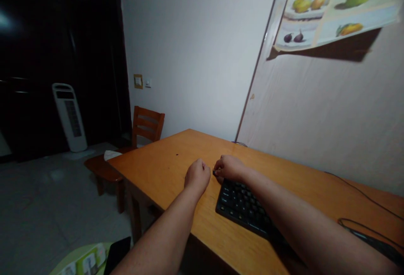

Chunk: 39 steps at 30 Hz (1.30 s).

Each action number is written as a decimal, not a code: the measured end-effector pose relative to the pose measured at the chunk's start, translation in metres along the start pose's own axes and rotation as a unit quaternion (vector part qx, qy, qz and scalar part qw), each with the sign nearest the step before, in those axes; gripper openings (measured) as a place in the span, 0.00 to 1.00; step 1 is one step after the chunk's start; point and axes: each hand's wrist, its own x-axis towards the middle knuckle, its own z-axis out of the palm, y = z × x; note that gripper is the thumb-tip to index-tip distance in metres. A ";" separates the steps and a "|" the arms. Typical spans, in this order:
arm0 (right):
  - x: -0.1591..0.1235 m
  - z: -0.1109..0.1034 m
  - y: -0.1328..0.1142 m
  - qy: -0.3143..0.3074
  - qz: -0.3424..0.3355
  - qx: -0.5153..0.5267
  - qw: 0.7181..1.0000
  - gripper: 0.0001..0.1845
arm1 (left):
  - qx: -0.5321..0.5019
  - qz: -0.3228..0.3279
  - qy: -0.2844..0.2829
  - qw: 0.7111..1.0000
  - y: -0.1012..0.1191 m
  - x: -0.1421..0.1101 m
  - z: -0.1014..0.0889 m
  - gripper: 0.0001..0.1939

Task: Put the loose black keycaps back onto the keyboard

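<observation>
My left hand (197, 175) is closed in a fist just above the wooden table, left of the keyboard. Whatever its fingers may hold is hidden from me. Close beside it, my right hand (229, 167) pinches a small black piece (214, 173), about the size of a keycap, between thumb and fingers. A black keyboard (235, 203) lies on the table under my right wrist and forearm, which cover much of its right part. A tiny dark speck (177, 154) rests on the tabletop beyond my left hand.
The wooden table (151, 161) meets the wall at the back. Thin black cables (362, 197) run along its right side. A wooden chair (148, 125) stands past the left edge. On the floor are a white tower fan (71, 117) and a green round stool or tub (78, 258).
</observation>
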 end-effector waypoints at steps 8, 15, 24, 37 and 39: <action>0.005 0.003 -0.003 -0.032 0.014 0.006 0.999 0.16 | 0.000 -0.003 0.001 1.000 0.001 0.000 0.002 0.07; 0.009 0.005 -0.001 -0.049 0.026 0.006 0.998 0.17 | -0.004 -0.012 0.001 1.000 0.003 -0.001 0.000 0.08; 0.015 0.007 -0.002 -0.065 0.023 0.022 0.997 0.18 | 0.006 -0.015 -0.014 1.000 0.004 -0.002 -0.002 0.07; -0.012 0.001 -0.003 0.052 0.002 0.104 0.993 0.06 | 0.006 -0.020 -0.020 1.000 0.003 -0.001 0.002 0.07; -0.029 -0.001 -0.004 0.068 -0.019 0.121 0.990 0.07 | 0.006 -0.021 -0.022 1.000 0.002 -0.001 0.002 0.07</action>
